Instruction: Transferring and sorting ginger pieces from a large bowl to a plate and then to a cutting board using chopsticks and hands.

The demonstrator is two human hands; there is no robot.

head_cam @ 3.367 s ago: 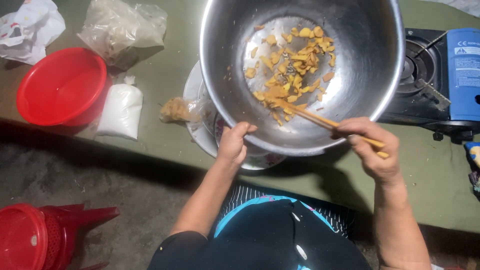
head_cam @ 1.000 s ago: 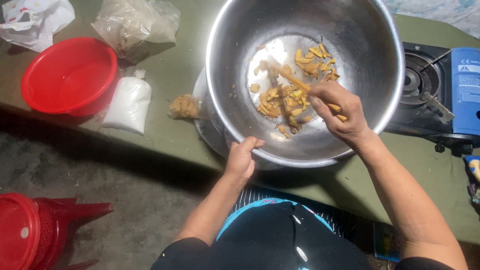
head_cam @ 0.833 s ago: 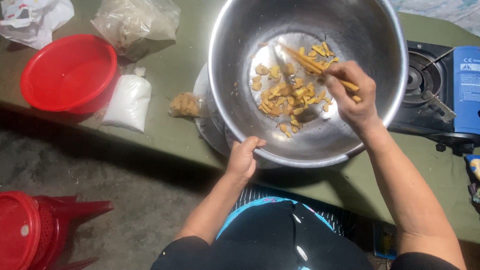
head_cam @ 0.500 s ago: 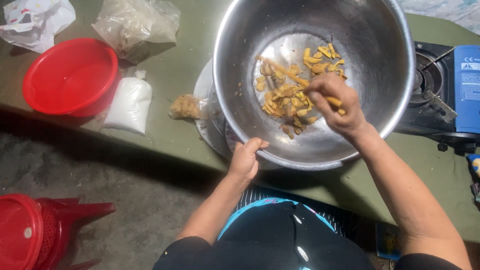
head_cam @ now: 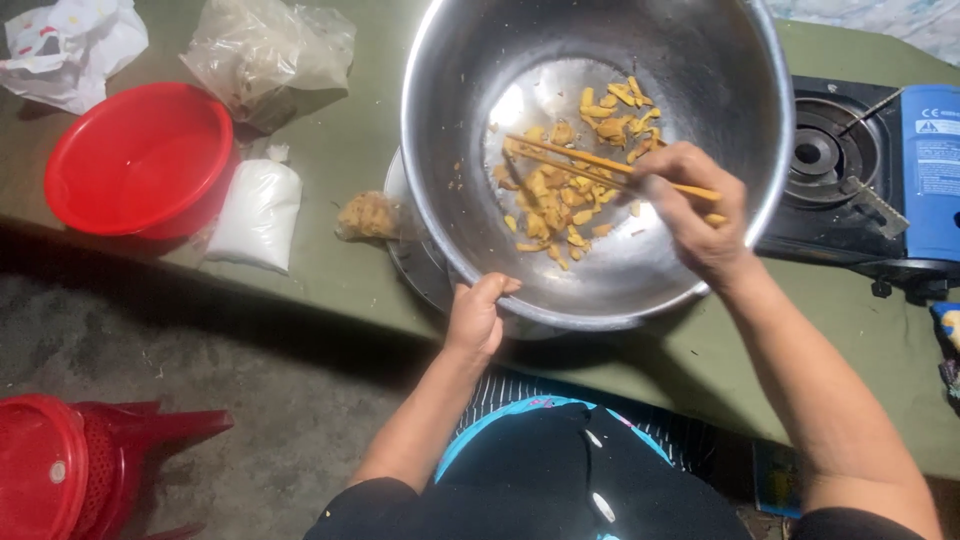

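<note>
The bowl (head_cam: 720, 60) is large, round, of shiny steel, with a bright glare on its floor; it sits tilted on the green table (head_cam: 350, 130), over a plate (head_cam: 415, 265) that peeks out at its 8 o'clock side. On its floor lies a loose heap of yellow pieces (head_cam: 560, 195), some scattered toward 1 o'clock. The chopsticks (head_cam: 580, 160) are thin, pale wood, lying almost together; their long axis runs from 10 o'clock to 4 o'clock, tips pointing to 10 o'clock into the heap, butts at the right hand (head_cam: 695, 210). That hand is closed narrowly around the butt ends, inside the bowl at its 4 o'clock part. The left hand (head_cam: 478, 315) clamps the bowl's rim at 6 o'clock, thumb over the lip, fingers beneath.

At 9 o'clock from the bowl lie a small brown lump (head_cam: 365, 215), a white bag (head_cam: 258, 212) and a red basin (head_cam: 140, 160); a clear bag (head_cam: 265, 55) sits at 10 o'clock. A stove (head_cam: 850, 180) stands just beside the bowl at 3 o'clock
</note>
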